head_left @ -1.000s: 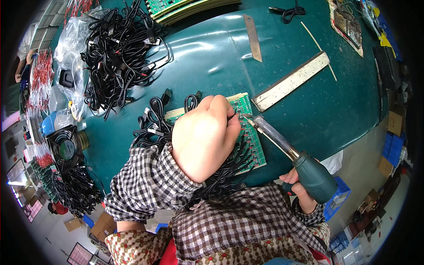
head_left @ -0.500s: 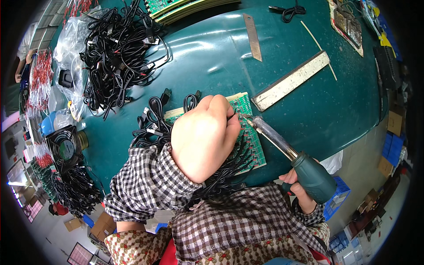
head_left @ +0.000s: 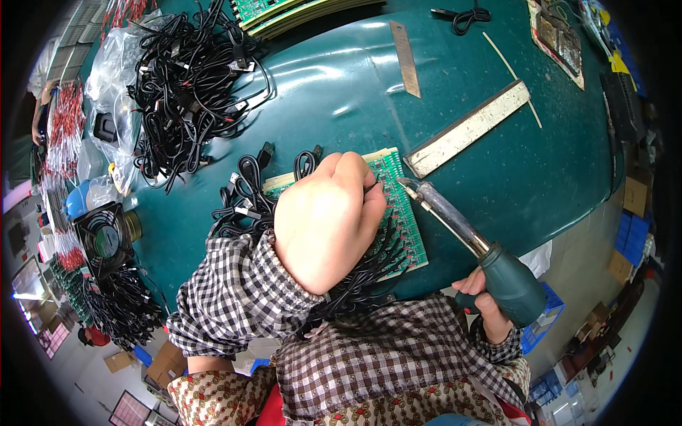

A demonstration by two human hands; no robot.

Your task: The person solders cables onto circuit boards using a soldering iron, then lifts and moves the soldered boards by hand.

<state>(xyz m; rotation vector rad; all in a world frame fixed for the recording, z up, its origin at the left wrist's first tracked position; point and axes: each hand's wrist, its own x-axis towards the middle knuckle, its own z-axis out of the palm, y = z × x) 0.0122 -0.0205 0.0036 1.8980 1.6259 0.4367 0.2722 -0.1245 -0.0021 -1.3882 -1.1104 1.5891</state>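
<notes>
One glossy green tabletop (head_left: 490, 170) bears a flat rectangular circuit board (head_left: 408, 228); at its right, a metal-barrelled soldering iron (head_left: 472, 233) fills the curled right hand (head_left: 491, 312); the left hand (head_left: 323, 220), fingers narrowed, pinches a thin dark wire (head_left: 371, 188) above the board.

We note open table (head_left: 312, 106) through the middle, between the black cable heap (head_left: 192, 99) toward the left edge and the flat metal blade (head_left: 406, 60); hands could pass there. A second lane lies between the pale bar (head_left: 469, 129) and the right edge. The bar and a thin stick (head_left: 501, 55) against its end obstruct a straight crossing. Along the near edge we find the way blocked: left hand (head_left: 327, 220) over the circuit board (head_left: 392, 167), looped cables (head_left: 250, 174) just left, soldering iron (head_left: 455, 220) slanting in from the right hand (head_left: 490, 311). A board stack (head_left: 298, 20) occupies the far edge.
</notes>
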